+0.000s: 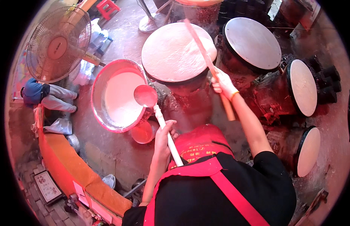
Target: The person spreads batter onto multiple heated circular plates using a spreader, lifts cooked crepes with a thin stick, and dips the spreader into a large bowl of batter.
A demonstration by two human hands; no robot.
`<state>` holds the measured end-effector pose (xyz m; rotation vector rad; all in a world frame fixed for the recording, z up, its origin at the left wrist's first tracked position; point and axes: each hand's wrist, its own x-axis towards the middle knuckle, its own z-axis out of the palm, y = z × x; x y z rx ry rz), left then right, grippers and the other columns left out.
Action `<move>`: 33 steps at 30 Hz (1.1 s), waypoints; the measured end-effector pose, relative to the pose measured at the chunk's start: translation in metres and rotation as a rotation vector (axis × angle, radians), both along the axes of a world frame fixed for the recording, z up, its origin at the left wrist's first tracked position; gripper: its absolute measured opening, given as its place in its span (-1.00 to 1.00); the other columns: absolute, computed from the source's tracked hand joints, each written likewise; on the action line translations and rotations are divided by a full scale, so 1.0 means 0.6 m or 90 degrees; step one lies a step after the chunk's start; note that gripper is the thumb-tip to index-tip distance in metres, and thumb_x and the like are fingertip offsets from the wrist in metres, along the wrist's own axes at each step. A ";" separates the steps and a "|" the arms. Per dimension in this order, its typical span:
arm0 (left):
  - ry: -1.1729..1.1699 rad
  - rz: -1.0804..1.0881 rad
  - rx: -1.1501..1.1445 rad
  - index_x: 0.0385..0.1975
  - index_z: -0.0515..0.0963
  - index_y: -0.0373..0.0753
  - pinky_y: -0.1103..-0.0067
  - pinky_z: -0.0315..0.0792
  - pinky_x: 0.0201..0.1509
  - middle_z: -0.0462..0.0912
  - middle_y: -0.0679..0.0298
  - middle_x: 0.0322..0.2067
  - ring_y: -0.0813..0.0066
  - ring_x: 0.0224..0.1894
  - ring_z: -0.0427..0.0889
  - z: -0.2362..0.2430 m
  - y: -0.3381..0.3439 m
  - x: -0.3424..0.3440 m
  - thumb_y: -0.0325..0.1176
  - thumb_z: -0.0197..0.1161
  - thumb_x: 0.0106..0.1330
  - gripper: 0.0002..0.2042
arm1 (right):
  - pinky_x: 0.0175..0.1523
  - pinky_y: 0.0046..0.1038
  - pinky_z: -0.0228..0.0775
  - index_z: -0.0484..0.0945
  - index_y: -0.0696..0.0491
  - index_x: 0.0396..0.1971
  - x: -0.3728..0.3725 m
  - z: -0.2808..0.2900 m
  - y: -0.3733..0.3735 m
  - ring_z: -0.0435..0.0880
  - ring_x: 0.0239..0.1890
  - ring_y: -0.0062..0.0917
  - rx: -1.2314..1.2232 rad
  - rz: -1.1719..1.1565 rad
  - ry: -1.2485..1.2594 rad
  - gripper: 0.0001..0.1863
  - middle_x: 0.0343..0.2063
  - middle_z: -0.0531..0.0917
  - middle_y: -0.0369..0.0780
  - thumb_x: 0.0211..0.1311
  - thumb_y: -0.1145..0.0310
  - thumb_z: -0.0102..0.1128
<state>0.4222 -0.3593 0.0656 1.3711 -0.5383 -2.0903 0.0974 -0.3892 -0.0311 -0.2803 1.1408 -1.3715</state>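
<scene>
My right hand (224, 83) is wrapped round a long flat wooden spreader (200, 47). The blade of this spreader lies across the right side of a round griddle (171, 52) coated in pale batter, which is heaped thicker near the blade. In my left hand (164, 138) is a ladle, gripped by its white handle (170, 145). Its round bowl (145, 95) hangs over the right rim of a large basin (95, 98) of white batter (123, 96). A small red bucket (142, 132) stands just below that basin, partly hidden.
To the right stand a bare grey griddle (253, 43) and two pale-topped ones, a middle griddle (303, 87) and a near griddle (309, 151). A fan (57, 47) is at upper left, above a person (35, 94). An orange-covered counter (65, 156) runs along the left.
</scene>
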 end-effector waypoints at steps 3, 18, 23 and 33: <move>-0.018 0.014 -0.008 -0.22 0.47 -0.33 0.77 0.22 -0.64 0.38 0.40 -0.55 0.74 -0.61 0.32 0.004 -0.002 -0.027 -0.37 0.17 0.32 -0.83 | -0.73 -0.65 0.01 0.36 -0.20 0.18 0.065 0.060 -0.036 0.14 -0.79 -0.76 0.102 0.063 0.076 -0.58 -0.67 0.31 -0.40 0.36 0.06 -0.04; 0.024 -0.086 0.001 -0.22 0.33 -0.26 0.80 0.13 -0.70 0.37 0.33 -0.51 0.70 -0.61 0.29 0.017 -0.078 -0.025 -0.45 0.08 0.35 -0.89 | -0.80 -0.67 -0.04 0.46 -0.11 0.14 0.019 0.023 -0.006 0.12 -0.86 -0.78 0.032 -0.182 0.212 -0.62 -0.69 0.36 -0.44 0.33 0.30 0.01; -0.001 -0.140 -0.022 -0.32 0.28 -0.23 0.79 0.14 -0.70 0.31 0.37 -0.54 0.70 -0.62 0.28 0.005 -0.115 -0.023 -0.43 0.04 0.38 -0.91 | -0.76 -0.69 -0.04 0.47 -0.13 0.13 0.029 0.036 0.034 0.16 -0.80 -0.83 0.085 0.027 0.252 -0.61 -0.71 0.33 -0.51 0.30 0.26 0.08; -0.136 -0.192 -0.058 -0.37 0.23 -0.35 0.61 0.30 -0.72 0.36 0.24 -0.61 0.52 -0.70 0.37 -0.066 -0.221 -0.139 -0.55 -0.03 0.23 -0.92 | -0.79 -0.64 -0.06 0.46 -0.15 0.14 0.124 -0.005 0.090 0.09 -0.88 -0.78 0.082 -0.107 0.094 -0.61 -0.77 0.31 -0.45 0.31 0.26 0.05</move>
